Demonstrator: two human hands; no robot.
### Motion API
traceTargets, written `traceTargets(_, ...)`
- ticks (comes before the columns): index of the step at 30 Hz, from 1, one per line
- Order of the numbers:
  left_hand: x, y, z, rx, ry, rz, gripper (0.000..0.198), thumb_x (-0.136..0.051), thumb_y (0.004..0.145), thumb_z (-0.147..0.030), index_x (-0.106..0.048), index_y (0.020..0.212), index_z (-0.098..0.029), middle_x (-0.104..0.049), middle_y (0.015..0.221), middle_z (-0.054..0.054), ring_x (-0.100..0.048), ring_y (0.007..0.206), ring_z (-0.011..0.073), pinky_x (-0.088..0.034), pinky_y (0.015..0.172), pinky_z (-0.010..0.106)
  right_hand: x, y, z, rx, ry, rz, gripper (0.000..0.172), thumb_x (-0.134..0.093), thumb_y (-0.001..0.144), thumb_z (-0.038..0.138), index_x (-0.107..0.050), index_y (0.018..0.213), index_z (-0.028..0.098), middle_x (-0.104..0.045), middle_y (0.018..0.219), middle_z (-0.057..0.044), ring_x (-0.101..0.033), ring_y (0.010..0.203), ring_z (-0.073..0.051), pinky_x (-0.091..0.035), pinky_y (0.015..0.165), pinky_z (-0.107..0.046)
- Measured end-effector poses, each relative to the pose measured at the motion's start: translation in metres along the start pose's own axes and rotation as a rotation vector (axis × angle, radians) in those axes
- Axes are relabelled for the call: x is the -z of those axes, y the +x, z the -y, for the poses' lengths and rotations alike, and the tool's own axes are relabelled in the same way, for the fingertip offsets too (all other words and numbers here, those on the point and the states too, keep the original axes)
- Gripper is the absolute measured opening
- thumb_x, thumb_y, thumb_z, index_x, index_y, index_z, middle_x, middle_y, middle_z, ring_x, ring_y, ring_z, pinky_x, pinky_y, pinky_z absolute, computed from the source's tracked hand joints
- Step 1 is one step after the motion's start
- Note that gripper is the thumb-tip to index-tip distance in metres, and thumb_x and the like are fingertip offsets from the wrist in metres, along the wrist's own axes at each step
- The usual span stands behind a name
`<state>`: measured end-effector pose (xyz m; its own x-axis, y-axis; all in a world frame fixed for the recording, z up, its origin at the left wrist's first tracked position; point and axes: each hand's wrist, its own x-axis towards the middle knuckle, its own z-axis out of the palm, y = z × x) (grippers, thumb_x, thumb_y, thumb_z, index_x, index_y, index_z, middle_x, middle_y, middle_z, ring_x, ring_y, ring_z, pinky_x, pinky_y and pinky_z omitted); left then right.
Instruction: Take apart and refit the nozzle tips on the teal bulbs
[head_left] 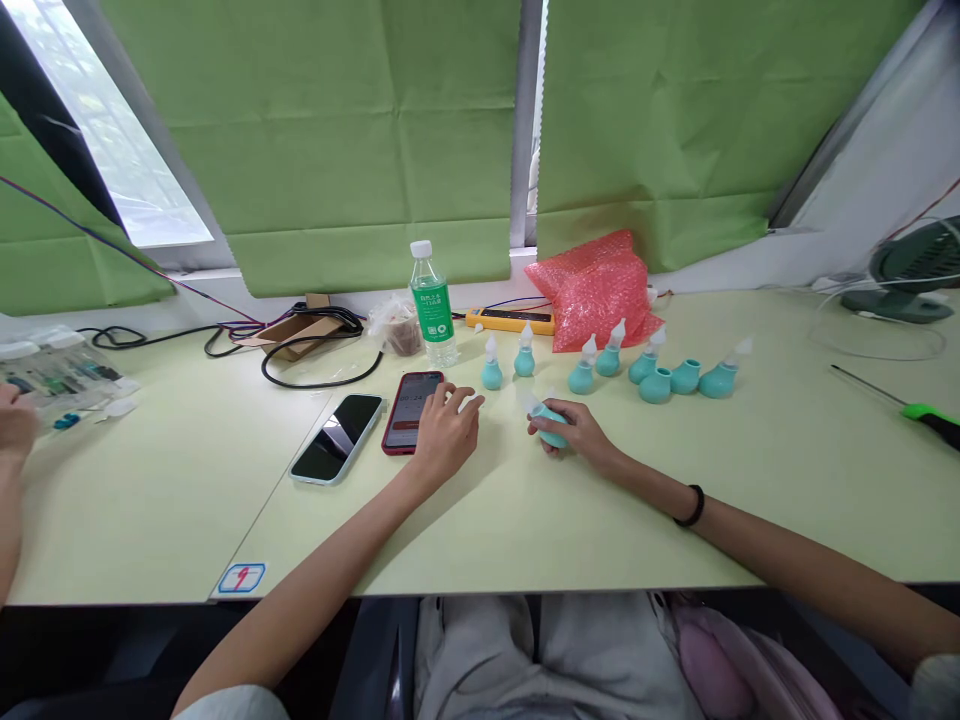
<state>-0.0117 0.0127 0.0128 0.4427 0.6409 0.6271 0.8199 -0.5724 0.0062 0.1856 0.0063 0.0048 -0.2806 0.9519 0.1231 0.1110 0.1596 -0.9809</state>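
My right hand [576, 432] is wrapped round a teal nasal aspirator [553, 428], whose clear tip points up and left. Over the right side of a red-cased phone [407, 405] lies my left hand [448, 425], fingers spread and holding nothing; the lit screen shows a timer. To its left is a second phone [337, 440] with a dark screen. Beyond my hands stand several teal bulbs with clear tips, among them one aspirator [492, 365] near my left hand. Two bulbs have no tip on, including the open-necked bulb [655, 386] at the right.
A water bottle [433, 310] stands at the back, beside a bagged tape roll [403, 330]. Red bubble wrap [600, 290] lies by the window. A screwdriver [911, 408] and a small fan [904, 270] are at right. Another person's hand [13, 425] is at far left.
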Motion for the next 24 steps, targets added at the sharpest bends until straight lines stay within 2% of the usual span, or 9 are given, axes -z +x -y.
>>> traceTargets(6, 0.007, 0.001, -0.001, 0.177, 0.289, 0.098, 0.032, -0.044, 0.071, -0.032, -0.052, 0.094, -0.012, -0.047, 0.09, 0.016, -0.036, 0.089, 0.0324, -0.031, 0.065, 0.046, 0.0, 0.0, -0.002, -0.04, 0.066, 0.016, 0.026, -0.053, 0.065, 0.038, -0.051, 0.072, 0.013, -0.055, 0.065, -0.002, -0.046, 0.042, -0.007, -0.039, 0.039, -0.021)
traceTargets(9, 0.005, -0.002, 0.0, 0.223, 0.342, 0.119, 0.027, -0.041, 0.072, -0.03, -0.057, 0.078, -0.009, -0.046, 0.087, 0.017, -0.036, 0.09, 0.0334, -0.027, 0.067, 0.049, -0.003, -0.002, -0.001, -0.053, 0.063, 0.032, 0.026, -0.055, 0.064, 0.037, -0.051, 0.071, 0.013, -0.055, 0.064, -0.002, -0.046, 0.043, -0.008, -0.039, 0.039, -0.021)
traceTargets(11, 0.002, -0.004, 0.0, 0.199, 0.347, 0.142, 0.024, -0.04, 0.073, -0.026, -0.057, 0.069, -0.01, -0.047, 0.087, 0.017, -0.036, 0.091, 0.0328, -0.027, 0.068, 0.049, -0.004, -0.003, -0.001, -0.053, 0.06, 0.04, 0.025, -0.055, 0.064, 0.037, -0.051, 0.07, 0.013, -0.054, 0.063, -0.002, -0.046, 0.043, -0.008, -0.039, 0.039, -0.022)
traceTargets(15, -0.006, -0.007, -0.004, 0.121, 0.291, 0.158, 0.017, -0.039, 0.072, -0.014, -0.055, 0.067, -0.012, -0.049, 0.09, 0.016, -0.037, 0.094, 0.0309, -0.025, 0.07, 0.048, -0.005, -0.003, -0.001, -0.033, 0.05, 0.044, 0.023, -0.055, 0.064, 0.035, -0.05, 0.068, 0.013, -0.053, 0.062, -0.002, -0.045, 0.043, -0.008, -0.039, 0.038, -0.021)
traceTargets(17, -0.01, -0.008, -0.005, 0.107, 0.205, 0.173, 0.017, -0.038, 0.072, -0.009, -0.054, 0.07, -0.013, -0.052, 0.084, 0.014, -0.039, 0.092, 0.0286, -0.023, 0.072, 0.05, -0.005, -0.003, -0.002, -0.021, 0.042, 0.048, 0.023, -0.056, 0.063, 0.035, -0.05, 0.067, 0.013, -0.053, 0.062, -0.002, -0.045, 0.043, -0.008, -0.039, 0.039, -0.021)
traceTargets(20, -0.015, -0.008, -0.003, 0.111, 0.09, 0.228, 0.018, -0.036, 0.073, -0.008, -0.052, 0.077, -0.014, -0.055, 0.074, 0.01, -0.046, 0.083, 0.0239, -0.022, 0.074, 0.049, -0.005, -0.003, -0.004, -0.003, 0.024, 0.057, 0.024, -0.056, 0.063, 0.036, -0.05, 0.067, 0.014, -0.053, 0.061, -0.002, -0.045, 0.043, -0.008, -0.039, 0.039, -0.021)
traceTargets(24, -0.013, -0.005, -0.001, 0.119, 0.006, 0.223, 0.022, -0.038, 0.074, -0.011, -0.049, 0.092, -0.016, -0.055, 0.081, 0.009, -0.048, 0.08, 0.0205, -0.028, 0.073, 0.043, -0.004, -0.004, -0.005, 0.0, -0.041, 0.081, 0.024, -0.054, 0.065, 0.037, -0.05, 0.068, 0.014, -0.052, 0.062, -0.001, -0.044, 0.043, -0.008, -0.038, 0.04, -0.022)
